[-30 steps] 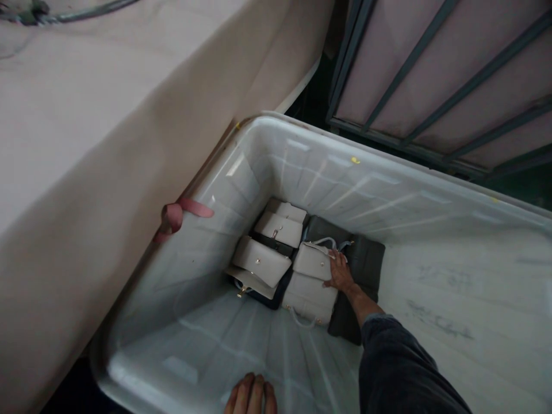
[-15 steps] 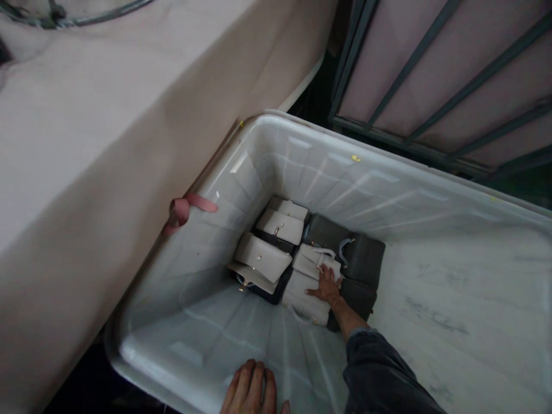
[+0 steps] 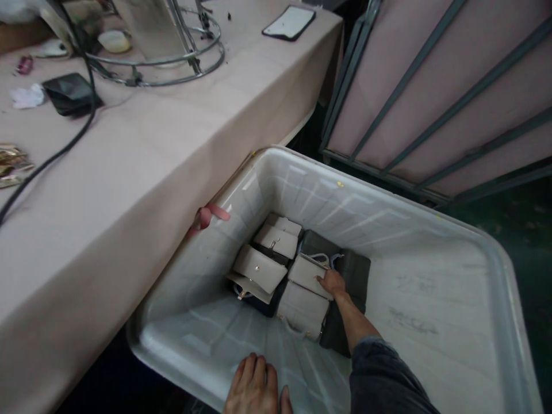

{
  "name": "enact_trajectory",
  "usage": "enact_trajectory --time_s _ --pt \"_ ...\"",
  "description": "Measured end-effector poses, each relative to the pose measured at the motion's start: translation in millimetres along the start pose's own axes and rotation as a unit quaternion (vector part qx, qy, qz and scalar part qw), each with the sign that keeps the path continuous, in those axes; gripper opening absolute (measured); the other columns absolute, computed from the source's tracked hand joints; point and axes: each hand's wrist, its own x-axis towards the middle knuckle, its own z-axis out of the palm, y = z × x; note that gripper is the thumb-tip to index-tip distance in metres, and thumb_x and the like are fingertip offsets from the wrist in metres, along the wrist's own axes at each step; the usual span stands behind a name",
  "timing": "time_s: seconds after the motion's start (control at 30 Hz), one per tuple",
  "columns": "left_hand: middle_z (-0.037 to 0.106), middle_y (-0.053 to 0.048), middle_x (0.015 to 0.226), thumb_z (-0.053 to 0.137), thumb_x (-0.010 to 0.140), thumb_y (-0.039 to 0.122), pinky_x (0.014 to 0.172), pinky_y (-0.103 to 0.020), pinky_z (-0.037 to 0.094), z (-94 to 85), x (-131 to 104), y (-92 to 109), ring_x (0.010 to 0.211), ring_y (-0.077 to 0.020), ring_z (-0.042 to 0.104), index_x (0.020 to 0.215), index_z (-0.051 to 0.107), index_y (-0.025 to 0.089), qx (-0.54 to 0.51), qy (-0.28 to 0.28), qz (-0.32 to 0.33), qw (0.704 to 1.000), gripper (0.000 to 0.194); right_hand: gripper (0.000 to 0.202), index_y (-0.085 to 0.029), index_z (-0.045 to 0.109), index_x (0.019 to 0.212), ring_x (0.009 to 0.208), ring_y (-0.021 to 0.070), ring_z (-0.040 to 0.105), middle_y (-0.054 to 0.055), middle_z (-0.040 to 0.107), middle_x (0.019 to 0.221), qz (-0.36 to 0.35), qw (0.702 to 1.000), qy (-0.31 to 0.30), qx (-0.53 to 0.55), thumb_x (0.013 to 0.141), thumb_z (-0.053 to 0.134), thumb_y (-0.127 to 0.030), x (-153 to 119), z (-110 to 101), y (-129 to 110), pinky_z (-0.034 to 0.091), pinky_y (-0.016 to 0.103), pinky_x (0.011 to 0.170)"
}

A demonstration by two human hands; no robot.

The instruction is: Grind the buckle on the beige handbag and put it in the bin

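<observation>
In the smooth white plastic tub (image 3: 431, 241), the right hand (image 3: 334, 283) lies flat, grip wide, on a cream leather purse (image 3: 307, 275).

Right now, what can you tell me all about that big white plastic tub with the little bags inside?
The big white plastic tub is a deep rectangular bin with rounded corners and a thick rolled rim. Its walls look slightly see-through and scuffed, with grey marks on the floor. It stands pushed against the pink-covered table. Small cream and dark grey handbags lie packed in its far left corner; the rest of the floor is bare. The left hand rests on the near rim, while the right hand reaches down onto the bags.
</observation>
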Motion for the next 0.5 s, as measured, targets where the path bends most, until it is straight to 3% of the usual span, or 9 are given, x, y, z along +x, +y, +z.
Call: enact_trajectory --time_s 0.13,0.27,0.33,0.43,0.5 --pt "0.074 -0.014 0.094 0.062 0.082 0.034 0.095 -0.047 0.052 -18.3 5.5 6.2 0.099 -0.0333 0.065 0.085 0.077 0.017 -0.028 -0.023 -0.024 0.999 0.022 0.034 -0.014 0.069 0.105 0.103 0.0229 0.068 0.009 0.071 0.108 -0.007 0.999 0.035 0.026 0.103 0.061 -0.047 -44.7 -21.9 -32.7 0.054 0.043 0.096" --pt "0.073 -0.018 0.093 0.059 0.085 0.036 0.098 -0.053 0.049 -41.6 6.4 12.5 0.098 -0.0366 0.066 0.086 0.078 0.013 -0.059 -0.087 -0.045 0.993 0.029 0.028 -0.014 0.071 0.095 0.096 0.0217 0.070 0.007 0.073 0.097 -0.094 0.992 0.056 0.070 0.101 0.064 -0.041 -115.4 -42.6 -87.1 0.055 0.040 0.093" --pt "0.073 -0.022 0.104 0.056 0.089 0.035 0.102 -0.056 0.046 -45.0 5.3 15.6 0.108 -0.0400 0.064 0.097 0.078 0.010 -0.084 -0.100 -0.041 0.991 0.034 0.024 -0.016 0.072 0.089 0.091 0.0207 0.070 0.005 0.073 0.091 -0.155 0.981 0.066 0.092 0.099 0.067 -0.037 -158.3 -55.0 -112.5 0.055 0.038 0.090" --pt "0.066 -0.031 0.123 0.058 0.092 0.033 0.110 -0.066 0.036 -47.7 1.4 15.0 0.125 -0.0484 0.055 0.111 0.075 0.002 -0.203 -0.106 -0.039 0.973 0.040 0.021 -0.017 0.073 0.089 0.088 0.0195 0.070 0.005 0.073 0.090 -0.252 0.956 0.087 0.119 0.098 0.069 -0.036 -224.5 -69.5 -151.3 0.056 0.035 0.088" --pt "0.068 -0.028 0.117 0.064 0.093 0.036 0.107 -0.066 0.039 -60.0 -8.8 -1.4 0.120 -0.0452 0.059 0.109 0.074 0.005 -0.321 -0.117 -0.042 0.939 0.036 0.023 -0.016 0.071 0.100 0.091 0.0196 0.069 0.006 0.072 0.099 -0.318 0.933 0.098 0.134 0.101 0.066 -0.038 -265.2 -67.8 -194.0 0.057 0.038 0.089"
